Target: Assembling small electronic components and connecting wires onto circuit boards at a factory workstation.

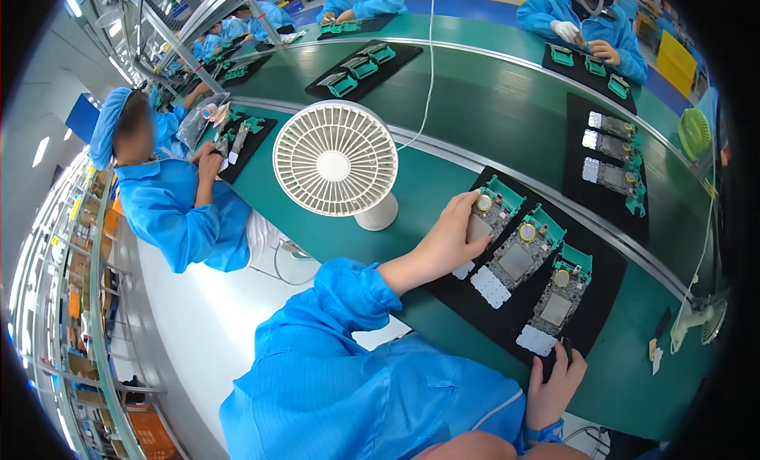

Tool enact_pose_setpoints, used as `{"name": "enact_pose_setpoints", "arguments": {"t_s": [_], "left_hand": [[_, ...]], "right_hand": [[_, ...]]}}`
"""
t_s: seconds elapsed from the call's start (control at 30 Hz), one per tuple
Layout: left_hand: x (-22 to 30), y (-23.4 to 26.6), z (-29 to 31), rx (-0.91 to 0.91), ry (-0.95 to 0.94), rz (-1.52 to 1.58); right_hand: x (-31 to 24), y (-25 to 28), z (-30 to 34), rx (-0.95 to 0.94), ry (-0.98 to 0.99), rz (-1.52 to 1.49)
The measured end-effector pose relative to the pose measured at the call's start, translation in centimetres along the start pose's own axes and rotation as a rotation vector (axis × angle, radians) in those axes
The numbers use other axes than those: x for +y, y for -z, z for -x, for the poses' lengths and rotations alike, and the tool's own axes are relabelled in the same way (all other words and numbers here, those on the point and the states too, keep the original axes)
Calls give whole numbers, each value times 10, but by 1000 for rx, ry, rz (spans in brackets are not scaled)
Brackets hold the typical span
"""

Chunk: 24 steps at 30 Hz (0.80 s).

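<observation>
Three grey circuit boards with green plastic frames lie in a row on a black mat (606, 290) before me. My left hand (442, 245) grips the left circuit board (497, 210) by its side, its fingers and thumb covering part of it. The middle circuit board (518, 258) bears a round yellow-rimmed part and a silvery plate at its lower end. At the lower end of the right circuit board (556, 303), my right hand (556, 387) has its fingers bent around a small dark thing by the mat's edge. What that dark thing is, I cannot make out.
A white desk fan (334, 165) stands left of the mat on the green bench. Past a metal rail, more mats with boards (609, 147) and green frames (360, 67) lie on the green belt. A co-worker (170, 199) sits at left; others work across. A small fan (701, 321) is at right.
</observation>
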<state>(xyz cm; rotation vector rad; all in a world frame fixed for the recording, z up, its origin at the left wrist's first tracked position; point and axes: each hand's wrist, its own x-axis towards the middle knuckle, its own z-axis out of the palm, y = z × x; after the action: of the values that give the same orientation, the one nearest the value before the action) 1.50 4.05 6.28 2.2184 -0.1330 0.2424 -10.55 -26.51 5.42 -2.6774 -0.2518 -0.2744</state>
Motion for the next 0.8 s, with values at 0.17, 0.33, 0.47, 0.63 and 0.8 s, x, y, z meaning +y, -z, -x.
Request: {"name": "enact_pose_setpoints", "arguments": {"t_s": [0.17, 0.33, 0.47, 0.63, 0.8], "left_hand": [[4, 2, 8, -26, 52, 127], [6, 0, 9, -22, -13, 24], [8, 17, 7, -33, 36, -91], [15, 46, 9, -127, 479, 442], [-5, 62, -2, -147, 663, 636]], "right_hand": [[3, 4, -2, -29, 118, -24], [10, 13, 3, 9, 74, -28], [19, 19, -2, 62, 63, -116], [19, 27, -10, 29, 45, -50], [4, 26, -11, 87, -91, 106]]}}
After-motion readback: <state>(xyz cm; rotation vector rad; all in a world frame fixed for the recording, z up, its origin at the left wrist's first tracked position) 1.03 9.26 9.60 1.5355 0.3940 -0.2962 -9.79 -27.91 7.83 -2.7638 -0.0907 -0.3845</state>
